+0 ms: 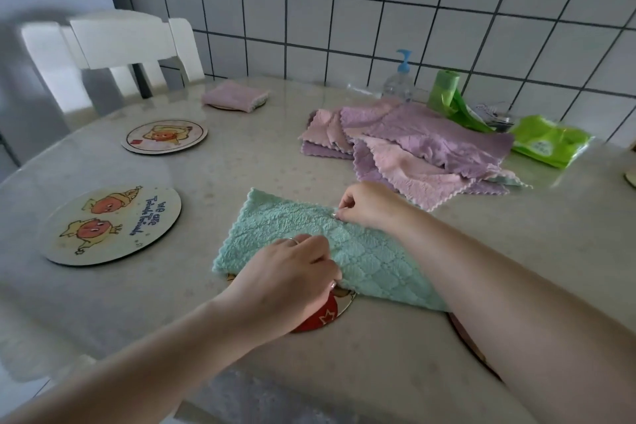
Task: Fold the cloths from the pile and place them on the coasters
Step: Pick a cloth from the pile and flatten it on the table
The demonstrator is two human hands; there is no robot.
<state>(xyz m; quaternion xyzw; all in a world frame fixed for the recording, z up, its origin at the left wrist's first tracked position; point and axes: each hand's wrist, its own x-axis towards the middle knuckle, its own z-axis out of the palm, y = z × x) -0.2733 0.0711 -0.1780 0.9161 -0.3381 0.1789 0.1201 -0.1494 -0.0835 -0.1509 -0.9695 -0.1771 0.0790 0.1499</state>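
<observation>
Far left: a white chair [127,45] stands behind the table [241,162]. Two bare round coasters lie on the left part of the table: the near coaster [110,225], printed with two orange figures and lettering, and the far coaster [164,137], printed with one orange figure. Behind the far coaster, a folded pink cloth [235,96] rests on a third coaster, of which only an edge shows.

Centre: a green cloth [299,237], folded into a long strip, lies partly over a red-printed coaster [325,315] at the table's near edge. The left hand [289,275] pinches the near long edge of the green cloth, fingers closed on the fabric, directly above the red-printed coaster. The right hand [366,205] pinches the far long edge of the same cloth, thumb and fingertips together on the fabric. The right forearm crosses the cloth's right end and covers most of another coaster [463,334] at the near edge.

Right: the pile of cloths [413,144], purple and pink, lies unfolded and overlapping, well apart from the coasters on the left. Behind the pile, against the tiled wall [378,10], stand a pump bottle [401,79] with a blue top and a green bag roll [445,91]. A green wipes pack [547,141] lies just beside the pile's right end.
</observation>
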